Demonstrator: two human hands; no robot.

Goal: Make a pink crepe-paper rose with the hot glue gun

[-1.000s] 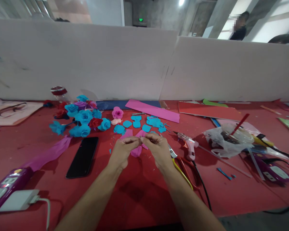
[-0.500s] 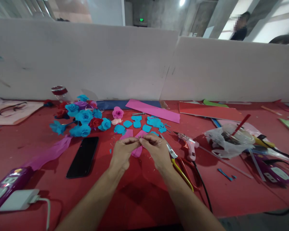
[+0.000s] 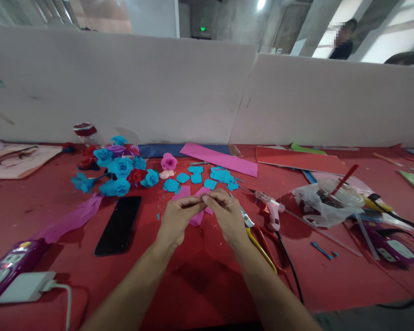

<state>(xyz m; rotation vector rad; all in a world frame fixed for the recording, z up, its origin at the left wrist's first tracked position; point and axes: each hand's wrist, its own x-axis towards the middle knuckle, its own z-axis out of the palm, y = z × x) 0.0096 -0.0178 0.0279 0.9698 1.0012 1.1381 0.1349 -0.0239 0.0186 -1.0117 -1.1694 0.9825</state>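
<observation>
My left hand [image 3: 180, 215] and my right hand [image 3: 225, 212] meet at their fingertips over the middle of the red table. Thumbs and forefingers of both are pinched together; whatever they grip is too small or hidden to make out. Pink paper strips [image 3: 195, 219] show just behind and below the fingers. Beyond them lie several blue paper petals [image 3: 196, 178] and a pink paper flower [image 3: 169, 162]. Close to my right hand are scissors [image 3: 247, 218] and pliers with yellow and red handles [image 3: 261, 248], partly covered by my wrist.
A pink glue gun [image 3: 272, 209] with a black cord lies right. Farther right is a cup in a plastic bag [image 3: 313, 202]. To the left are a phone [image 3: 118, 225], a bunch of paper flowers [image 3: 120, 168] and a purple power strip [image 3: 17, 259]. A white partition [image 3: 124, 87] stands behind.
Both hands stay together in nearly the same place; the joined fingertips have shifted very slightly to the right. The things on the table have not moved.
</observation>
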